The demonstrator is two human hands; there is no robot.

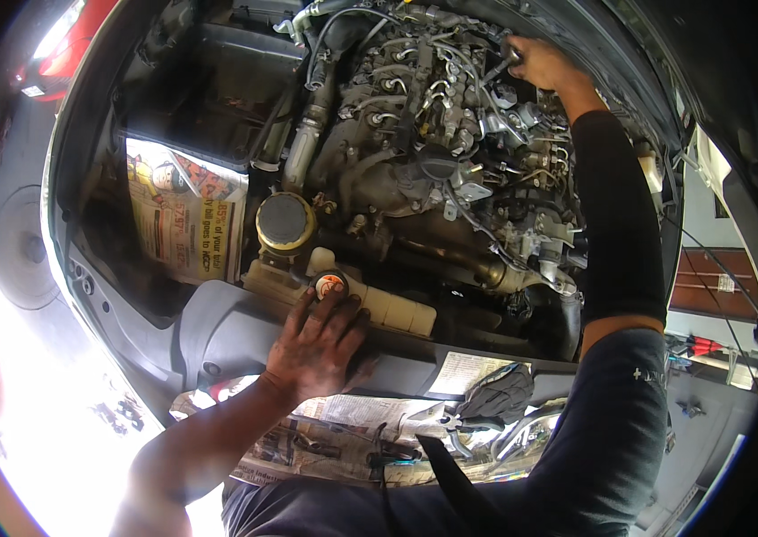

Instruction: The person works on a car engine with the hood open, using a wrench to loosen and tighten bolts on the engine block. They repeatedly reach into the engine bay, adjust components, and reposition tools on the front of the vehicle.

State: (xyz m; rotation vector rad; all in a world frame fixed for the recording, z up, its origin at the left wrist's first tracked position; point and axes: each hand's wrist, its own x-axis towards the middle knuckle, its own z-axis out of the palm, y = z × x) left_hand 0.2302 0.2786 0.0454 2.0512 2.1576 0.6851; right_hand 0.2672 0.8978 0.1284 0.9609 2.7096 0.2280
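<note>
My left hand (321, 345) lies with its fingers spread on the front of the engine bay. Its fingertips touch a round black cap (329, 285) with an orange-and-white label, beside a yellowed plastic tank (388, 311). At the far right of the exposed engine (437, 116), my right hand (542, 64) is closed around a metal tool that looks like a ratchet (502, 65). The tool slants down to the left among hoses and metal fittings; where its end meets the engine is too small to make out.
Left of the engine sit a dark open box (209, 89) and newspaper (186, 215). A round lidded reservoir (285, 221) stands near my left hand. Along the front edge, pliers (455, 425), a dark glove (497, 394) and other tools lie on newspaper. The raised hood edge (656, 80) borders my right arm.
</note>
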